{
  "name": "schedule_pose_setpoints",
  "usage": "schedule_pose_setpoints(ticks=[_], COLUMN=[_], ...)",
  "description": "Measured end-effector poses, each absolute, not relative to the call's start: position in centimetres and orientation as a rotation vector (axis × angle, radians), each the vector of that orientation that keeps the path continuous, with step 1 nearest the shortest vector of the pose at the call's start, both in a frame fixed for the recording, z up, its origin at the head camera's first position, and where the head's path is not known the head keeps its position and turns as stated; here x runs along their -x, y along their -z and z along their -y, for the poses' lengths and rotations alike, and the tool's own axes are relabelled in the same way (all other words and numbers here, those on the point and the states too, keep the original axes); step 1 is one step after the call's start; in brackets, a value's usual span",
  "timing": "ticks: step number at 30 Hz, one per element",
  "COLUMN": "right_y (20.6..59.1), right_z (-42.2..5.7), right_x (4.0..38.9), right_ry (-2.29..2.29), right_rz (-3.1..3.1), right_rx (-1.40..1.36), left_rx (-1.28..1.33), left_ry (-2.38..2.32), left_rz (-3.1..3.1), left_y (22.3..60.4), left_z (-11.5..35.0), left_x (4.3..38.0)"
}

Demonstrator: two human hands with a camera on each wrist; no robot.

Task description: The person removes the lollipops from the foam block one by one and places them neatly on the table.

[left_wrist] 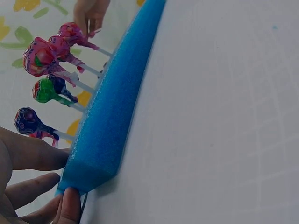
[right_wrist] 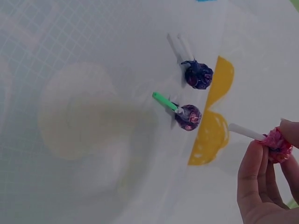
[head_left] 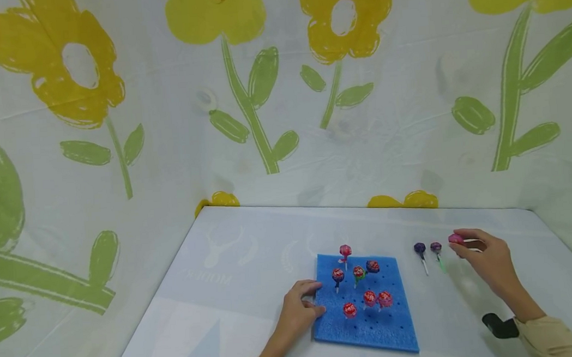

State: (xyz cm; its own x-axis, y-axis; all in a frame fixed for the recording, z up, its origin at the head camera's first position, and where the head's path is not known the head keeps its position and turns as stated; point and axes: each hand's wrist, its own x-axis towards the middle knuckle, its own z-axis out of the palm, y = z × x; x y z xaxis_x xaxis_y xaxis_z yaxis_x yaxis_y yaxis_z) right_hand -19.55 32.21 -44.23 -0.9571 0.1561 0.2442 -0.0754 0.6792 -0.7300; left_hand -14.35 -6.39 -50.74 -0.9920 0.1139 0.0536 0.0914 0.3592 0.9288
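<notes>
A blue foam block (head_left: 334, 328) with small holes lies on the table. Several wrapped lollipops stand in it, sticks down, among them a pink one (head_left: 345, 250) at the back and a red one (head_left: 350, 310) nearer the front. My left hand (head_left: 296, 309) grips the block's left edge; in the left wrist view its fingers (left_wrist: 39, 156) touch the block by a corner. To the right, above the table, my right hand (head_left: 487, 256) pinches a pink lollipop (right_wrist: 279, 145) by its wrapped head. Its white stick points away from the fingers.
Two dark purple lollipops lie on the table right of the block: one with a white stick (head_left: 420, 248), one with a green stick (head_left: 436, 247). Behind the table (head_left: 242, 274) hangs a white cloth (head_left: 401, 138) printed with flowers. A black object (head_left: 500, 326) sits by the right sleeve.
</notes>
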Motion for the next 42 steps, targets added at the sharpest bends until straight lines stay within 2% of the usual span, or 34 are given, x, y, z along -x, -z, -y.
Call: schedule_pose_setpoints(ticks=[21, 42], right_y=[46.4, 48.4], right_z=[-34.1, -35.2], right_x=[22.5, 23.8], right_ry=[-1.150, -1.072], right_rz=[2.764, 2.875], right_rx=[0.129, 0.143], left_rx=[-0.221, -0.182], left_ry=[-1.799, -1.781], left_rz=[-2.565, -2.553], left_y=[50.7, 50.7], left_z=[6.6, 6.4], left_x=[14.3, 14.3])
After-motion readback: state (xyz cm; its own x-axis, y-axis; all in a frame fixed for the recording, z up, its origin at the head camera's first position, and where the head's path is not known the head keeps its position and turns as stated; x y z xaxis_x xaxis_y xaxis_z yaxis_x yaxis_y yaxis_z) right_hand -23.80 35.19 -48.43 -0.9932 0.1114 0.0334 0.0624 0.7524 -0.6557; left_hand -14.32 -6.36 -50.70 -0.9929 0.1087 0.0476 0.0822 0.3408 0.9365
